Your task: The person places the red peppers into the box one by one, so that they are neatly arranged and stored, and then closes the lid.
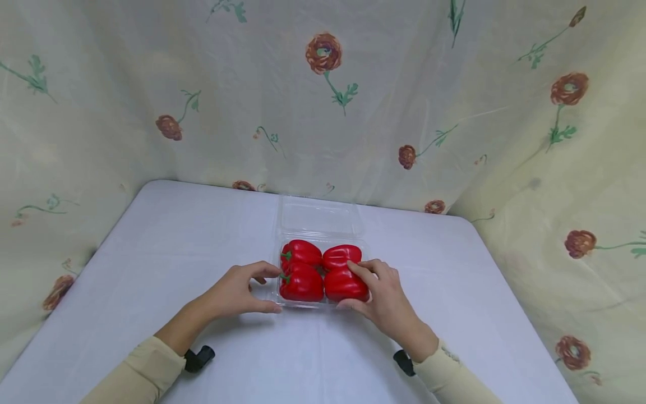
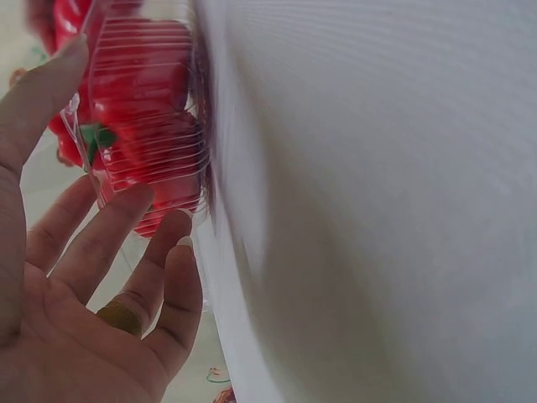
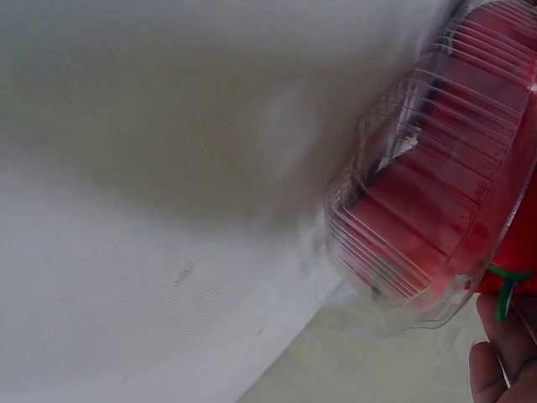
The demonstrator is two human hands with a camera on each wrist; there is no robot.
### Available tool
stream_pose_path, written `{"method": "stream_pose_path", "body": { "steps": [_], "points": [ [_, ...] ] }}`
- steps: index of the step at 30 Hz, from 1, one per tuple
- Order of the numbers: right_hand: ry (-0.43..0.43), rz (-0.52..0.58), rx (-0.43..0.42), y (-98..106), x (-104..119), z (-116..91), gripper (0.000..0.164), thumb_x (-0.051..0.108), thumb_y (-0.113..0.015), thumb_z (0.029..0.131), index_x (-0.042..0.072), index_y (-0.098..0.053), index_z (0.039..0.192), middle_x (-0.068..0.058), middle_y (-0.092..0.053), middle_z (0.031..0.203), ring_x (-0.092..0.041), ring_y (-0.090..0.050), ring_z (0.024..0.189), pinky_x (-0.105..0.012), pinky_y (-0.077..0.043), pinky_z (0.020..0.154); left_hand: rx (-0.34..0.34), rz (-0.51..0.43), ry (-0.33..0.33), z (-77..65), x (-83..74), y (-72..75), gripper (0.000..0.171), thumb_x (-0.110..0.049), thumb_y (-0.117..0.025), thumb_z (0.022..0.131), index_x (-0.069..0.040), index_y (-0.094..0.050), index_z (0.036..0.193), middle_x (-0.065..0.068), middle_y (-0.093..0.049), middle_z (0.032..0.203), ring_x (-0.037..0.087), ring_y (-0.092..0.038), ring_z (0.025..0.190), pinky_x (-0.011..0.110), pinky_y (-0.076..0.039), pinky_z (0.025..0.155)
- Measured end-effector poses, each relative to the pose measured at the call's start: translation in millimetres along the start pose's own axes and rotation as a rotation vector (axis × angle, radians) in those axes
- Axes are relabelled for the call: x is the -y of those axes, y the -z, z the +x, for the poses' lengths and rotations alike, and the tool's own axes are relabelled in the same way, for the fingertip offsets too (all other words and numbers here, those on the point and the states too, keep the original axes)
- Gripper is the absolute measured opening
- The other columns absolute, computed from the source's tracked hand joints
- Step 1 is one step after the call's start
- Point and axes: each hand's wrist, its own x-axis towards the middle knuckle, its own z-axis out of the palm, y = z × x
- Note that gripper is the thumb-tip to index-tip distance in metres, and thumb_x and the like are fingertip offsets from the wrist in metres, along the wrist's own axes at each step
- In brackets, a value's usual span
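Several red bell peppers sit in a clear plastic container (image 1: pixel 305 304) with ribbed walls. At its left, the front pepper (image 1: pixel 301 283) and the back pepper (image 1: pixel 305 252) show green stems toward the left. My right hand (image 1: pixel 386 294) holds the front right pepper (image 1: pixel 345 284), thumb at the near side and fingers over its top and right. Behind it lies another pepper (image 1: pixel 342 256). My left hand (image 1: pixel 237 292) is at the container's left side, thumb and fingers spread apart. In the left wrist view its fingertips (image 2: pixel 172 225) are right at the ribbed wall (image 2: pixel 159 109).
The container's clear lid (image 1: pixel 319 217) lies folded back behind it, near the table's far edge. A white cloth covers the table (image 1: pixel 202 224). Flower-patterned curtains (image 1: pixel 282 101) hang behind and at both sides. Dark wrist devices (image 1: pixel 199 359) show below the hands.
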Motion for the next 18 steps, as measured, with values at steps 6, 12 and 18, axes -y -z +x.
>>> {"method": "stream_pose_path", "body": {
  "steps": [6, 12, 18],
  "points": [
    [0.028, 0.027, 0.008, 1.0, 0.0, -2.8, 0.069, 0.044, -0.077, 0.084, 0.014, -0.055, 0.142, -0.008, -0.052, 0.129, -0.024, -0.047, 0.118, -0.039, -0.054, 0.082, 0.01, -0.005, -0.011, -0.2, 1.1, -1.8, 0.065, -0.043, -0.088, 0.072, -0.028, -0.061, 0.129, -0.004, -0.063, 0.129, 0.019, -0.059, 0.109, 0.036, -0.054, 0.082],
    [0.051, 0.058, -0.001, 2.0, -2.2, -1.8, 0.063, 0.035, -0.077, 0.085, 0.014, -0.056, 0.141, -0.007, -0.053, 0.13, -0.022, -0.048, 0.118, -0.039, -0.055, 0.085, 0.003, -0.01, -0.004, -0.8, 1.6, -1.0, 0.066, -0.044, -0.087, 0.072, -0.027, -0.06, 0.13, -0.003, -0.063, 0.129, 0.019, -0.059, 0.109, 0.035, -0.054, 0.081],
    [0.029, 0.113, -0.019, -5.6, -5.0, -4.2, 0.061, 0.036, -0.077, 0.086, 0.016, -0.057, 0.14, -0.004, -0.054, 0.129, -0.019, -0.051, 0.117, -0.035, -0.056, 0.084, -0.003, -0.029, -0.003, -2.5, 0.2, 0.1, 0.065, -0.042, -0.088, 0.072, -0.026, -0.061, 0.13, -0.002, -0.063, 0.129, 0.021, -0.059, 0.11, 0.036, -0.055, 0.082]
  ]
}}
